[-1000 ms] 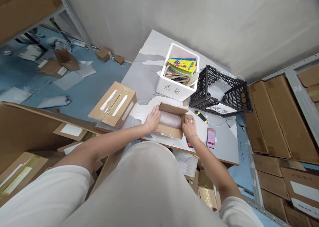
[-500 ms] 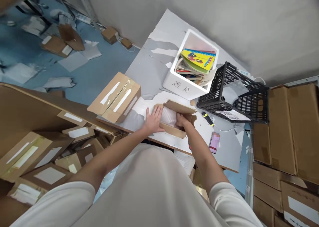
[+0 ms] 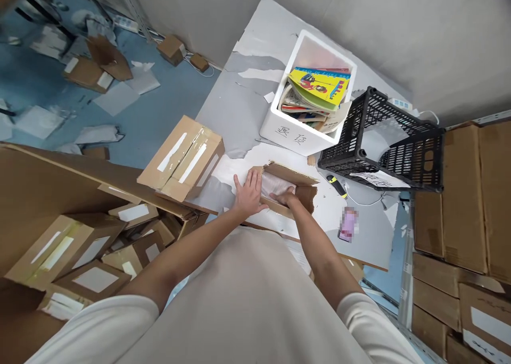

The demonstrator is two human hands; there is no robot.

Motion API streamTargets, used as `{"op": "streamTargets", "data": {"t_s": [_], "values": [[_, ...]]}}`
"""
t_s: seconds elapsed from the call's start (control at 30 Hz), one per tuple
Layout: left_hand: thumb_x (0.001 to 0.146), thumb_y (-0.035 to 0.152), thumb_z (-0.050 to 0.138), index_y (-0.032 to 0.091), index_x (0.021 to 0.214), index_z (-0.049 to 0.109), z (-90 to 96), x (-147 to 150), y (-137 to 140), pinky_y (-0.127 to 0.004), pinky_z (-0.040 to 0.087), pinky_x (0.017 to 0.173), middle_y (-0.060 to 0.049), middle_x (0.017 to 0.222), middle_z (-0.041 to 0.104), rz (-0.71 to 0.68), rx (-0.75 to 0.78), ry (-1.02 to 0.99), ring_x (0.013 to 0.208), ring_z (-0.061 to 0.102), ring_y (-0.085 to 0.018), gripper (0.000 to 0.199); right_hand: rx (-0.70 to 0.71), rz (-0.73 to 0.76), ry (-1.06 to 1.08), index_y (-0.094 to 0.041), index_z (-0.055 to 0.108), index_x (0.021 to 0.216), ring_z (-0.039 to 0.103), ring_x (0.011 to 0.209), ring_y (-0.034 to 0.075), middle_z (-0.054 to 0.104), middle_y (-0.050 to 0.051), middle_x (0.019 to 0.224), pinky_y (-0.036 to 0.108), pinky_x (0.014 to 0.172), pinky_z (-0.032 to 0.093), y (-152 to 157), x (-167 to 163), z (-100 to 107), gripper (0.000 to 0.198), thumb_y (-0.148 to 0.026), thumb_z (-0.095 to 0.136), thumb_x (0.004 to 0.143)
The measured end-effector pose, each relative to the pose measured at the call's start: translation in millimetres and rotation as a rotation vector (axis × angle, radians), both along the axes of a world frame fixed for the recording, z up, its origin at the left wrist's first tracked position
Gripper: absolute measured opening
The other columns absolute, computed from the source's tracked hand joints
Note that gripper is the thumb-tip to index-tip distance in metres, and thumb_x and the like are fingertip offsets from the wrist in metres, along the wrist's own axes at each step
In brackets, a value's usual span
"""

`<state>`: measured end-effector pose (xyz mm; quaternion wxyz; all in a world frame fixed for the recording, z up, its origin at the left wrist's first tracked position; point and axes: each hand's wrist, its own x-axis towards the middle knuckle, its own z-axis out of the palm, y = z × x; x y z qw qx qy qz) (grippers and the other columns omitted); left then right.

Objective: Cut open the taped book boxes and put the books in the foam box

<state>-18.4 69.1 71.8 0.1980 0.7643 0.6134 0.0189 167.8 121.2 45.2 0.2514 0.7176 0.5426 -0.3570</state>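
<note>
Head view: right hand (image 3: 286, 196) moved deeper into carton (image 3: 290, 173), onto bundle (image 3: 274, 184).

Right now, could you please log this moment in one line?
left hand: against open carton; right hand: inside carton, at wrapped contents; phone: on table

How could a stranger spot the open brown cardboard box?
Start at the pale grey table, then the white foam box of colourful books. Between it and the person lies the open brown cardboard box, the left hand against its end and the right hand inside. Unlike the nearby taped brown carton, it shows a pale wrapped bundle.
</note>
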Motion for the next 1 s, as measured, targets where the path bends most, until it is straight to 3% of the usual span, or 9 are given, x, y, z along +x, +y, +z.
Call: {"op": "streamTargets", "data": {"t_s": [0.1, 0.2, 0.3, 0.4, 0.53, 0.77, 0.83, 0.9, 1.0], "values": [[0.068, 0.065, 0.062, 0.009, 0.150, 0.015, -0.9, 1.1, 0.6, -0.073, -0.008, 0.104, -0.021, 0.155, 0.014, 0.008, -0.012, 0.005, 0.143, -0.001, -0.044, 0.110, 0.075, -0.205, -0.015, -0.003, 0.025, 0.141, 0.062, 0.104, 0.033, 0.055, 0.031, 0.123, 0.046, 0.081, 0.049, -1.5, 5.1, 10.7, 0.103, -0.057, 0.068, 0.065], [0.067, 0.066, 0.062, 0.009, 0.150, 0.015, -3.1, 1.7, 1.2, -0.072, -0.006, 0.105, -0.021, 0.155, 0.012, 0.061, -0.018, 0.000, 0.143, 0.003, -0.044, 0.112, 0.223, -0.206, 0.050, -0.014, 0.029, 0.139, 0.059, 0.111, 0.026, 0.053, 0.021, 0.130, 0.039, 0.089, 0.048, -0.7, 15.2, 27.9, 0.071, -0.039, 0.057, 0.079], [0.067, 0.070, 0.059, 0.010, 0.150, 0.013, -4.6, 1.3, 1.2, -0.071, -0.001, 0.106, -0.021, 0.156, 0.009, 0.124, -0.028, -0.023, 0.143, 0.001, -0.042, 0.113, 0.433, -0.249, 0.193, -0.019, 0.035, 0.134, 0.057, 0.115, 0.020, 0.056, 0.012, 0.130, 0.033, 0.095, 0.045, -5.8, 26.3, 43.9, 0.052, -0.031, 0.046, 0.084], [0.069, 0.071, 0.055, 0.008, 0.150, 0.011, -3.1, 0.5, 0.7, -0.071, 0.002, 0.106, -0.022, 0.156, 0.009, 0.136, -0.019, -0.040, 0.144, -0.002, -0.041, 0.112, 0.644, -0.336, 0.360, -0.019, 0.047, 0.125, 0.056, 0.113, 0.022, 0.058, 0.010, 0.126, 0.036, 0.097, 0.044, -19.3, 31.4, 54.8, 0.045, -0.031, 0.048, 0.081], [0.070, 0.070, 0.055, 0.005, 0.149, 0.013, 3.8, 3.3, 5.0, -0.073, 0.000, 0.104, -0.026, 0.154, 0.011, 0.118, 0.015, -0.016, 0.143, -0.005, -0.042, 0.111, 0.734, -0.434, 0.540, -0.016, 0.054, 0.118, 0.058, 0.109, 0.024, 0.062, 0.012, 0.121, 0.040, 0.094, 0.046, -38.8, 34.3, 72.6, 0.043, -0.034, 0.050, 0.079], [0.058, 0.059, 0.072, 0.010, 0.148, 0.020, 21.9, 11.6, 31.0, -0.074, 0.001, 0.104, -0.027, 0.153, 0.018, 0.075, 0.008, -0.046, 0.142, 0.000, -0.046, 0.115, 1.053, -0.476, 0.725, -0.021, 0.059, 0.115, 0.057, 0.111, 0.026, 0.062, 0.010, 0.121, 0.044, 0.095, 0.045, -72.7, 73.7, 145.3, 0.043, -0.040, 0.057, 0.077], [0.062, 0.054, 0.071, 0.009, 0.147, 0.023, 32.6, 6.9, 32.0, -0.072, 0.003, 0.106, -0.026, 0.152, 0.021, 0.089, 0.026, -0.170, 0.142, 0.004, -0.045, 0.108, 1.136, -0.510, 0.776, -0.023, 0.057, 0.116, 0.058, 0.110, 0.026, 0.062, 0.009, 0.120, 0.045, 0.092, 0.047, -89.0, 84.8, 163.3, 0.044, -0.043, 0.059, 0.077], [0.076, 0.052, 0.058, 0.012, 0.147, 0.026, 47.3, -0.9, 25.0, -0.064, 0.008, 0.112, -0.021, 0.153, 0.025, 0.163, 0.048, -0.410, 0.144, 0.010, -0.038, 0.087, 1.203, -0.549, 0.824, -0.024, 0.055, 0.118, 0.060, 0.108, 0.026, 0.061, 0.009, 0.118, 0.044, 0.089, 0.049, -106.1, 87.6, 172.3, 0.045, -0.045, 0.059, 0.078], [0.090, 0.054, 0.033, 0.018, 0.145, 0.031, 75.5, -10.6, 0.9, -0.051, 0.033, 0.108, -0.017, 0.147, 0.039, 0.271, -0.107, -1.018, 0.138, 0.033, -0.031, 0.065, 1.327, -0.619, 0.865, -0.025, 0.054, 0.114, 0.058, 0.109, 0.024, 0.059, 0.009, 0.119, 0.043, 0.091, 0.048, -127.1, 70.7, 169.5, 0.044, -0.046, 0.063, 0.077]]}}
